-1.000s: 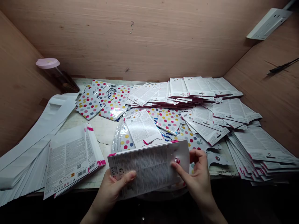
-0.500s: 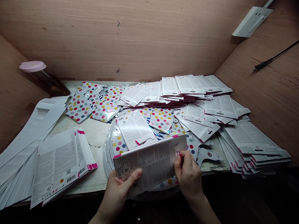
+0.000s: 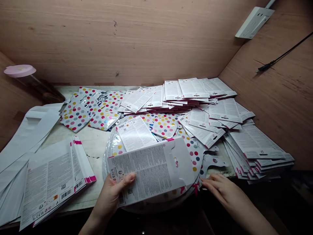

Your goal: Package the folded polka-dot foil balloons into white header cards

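Observation:
My left hand grips a flat printed card envelope by its left end, thumb on top. The envelope is white with grey text, and its right end has a flap and a hang hole. My right hand is off to the right of the envelope, fingers stretched leftward, with nothing visible in them. Close to its fingertips is a small pink scrap. Under the envelope lie round polka-dot foil balloons with tails. Another printed envelope rests on them.
Piles of printed envelopes spread along the back and right. Folded polka-dot foils lie back left. At left are a stack of printed envelopes and white sheets. A pink-lidded bottle leans by the wall under a power strip.
My right hand has let go of the envelope's right end and moved right and down. The hang hole now shows open, and pink scraps appear below it.

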`<state>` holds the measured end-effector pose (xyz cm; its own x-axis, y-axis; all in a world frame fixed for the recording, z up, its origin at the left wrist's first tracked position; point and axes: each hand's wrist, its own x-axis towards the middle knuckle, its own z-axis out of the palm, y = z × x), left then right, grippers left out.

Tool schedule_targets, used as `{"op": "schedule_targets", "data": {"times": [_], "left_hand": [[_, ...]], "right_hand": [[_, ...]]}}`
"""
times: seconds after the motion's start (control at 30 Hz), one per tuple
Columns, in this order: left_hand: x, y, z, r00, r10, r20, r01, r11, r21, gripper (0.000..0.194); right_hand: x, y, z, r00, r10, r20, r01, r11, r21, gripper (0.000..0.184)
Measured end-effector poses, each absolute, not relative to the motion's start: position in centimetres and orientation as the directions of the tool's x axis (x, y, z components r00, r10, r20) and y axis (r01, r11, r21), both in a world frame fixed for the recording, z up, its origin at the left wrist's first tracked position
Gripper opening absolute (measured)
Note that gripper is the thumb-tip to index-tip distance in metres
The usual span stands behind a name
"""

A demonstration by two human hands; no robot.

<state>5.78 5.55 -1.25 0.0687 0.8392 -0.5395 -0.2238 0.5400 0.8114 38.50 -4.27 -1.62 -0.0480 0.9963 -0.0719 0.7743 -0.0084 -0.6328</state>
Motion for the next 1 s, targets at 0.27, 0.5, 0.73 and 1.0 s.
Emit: {"op": "schedule_targets", "data": {"times": [0.27, 0.5, 0.73, 1.0], "left_hand": [[4.6, 5.0, -1.3, 0.064, 0.815, -0.576, -0.179, 0.577, 0.797, 0.044], [3.7, 5.1, -0.9, 0.064, 0.837, -0.544, -0.145, 0.547, 0.824, 0.038], [3.5, 4.4, -0.7, 0.079, 0.865, -0.496, -0.125, 0.502, 0.856, 0.043], [3.5, 3.4, -0.5, 0.065, 0.875, -0.479, -0.089, 0.483, 0.871, 0.04]], "right_hand": [[33.0, 0.3, -0.9, -0.067, 0.959, -0.274, -0.071, -0.278, -0.958, 0.027], [33.2, 0.8, -0.8, -0.188, 0.925, -0.33, -0.065, -0.347, -0.936, 0.026], [31.6, 1.1, -1.3, -0.035, 0.929, -0.369, -0.057, -0.37, -0.927, 0.021], [31.0, 0.6, -1.4, 0.073, 0.945, -0.32, 0.064, -0.325, -0.944, 0.017]]}}
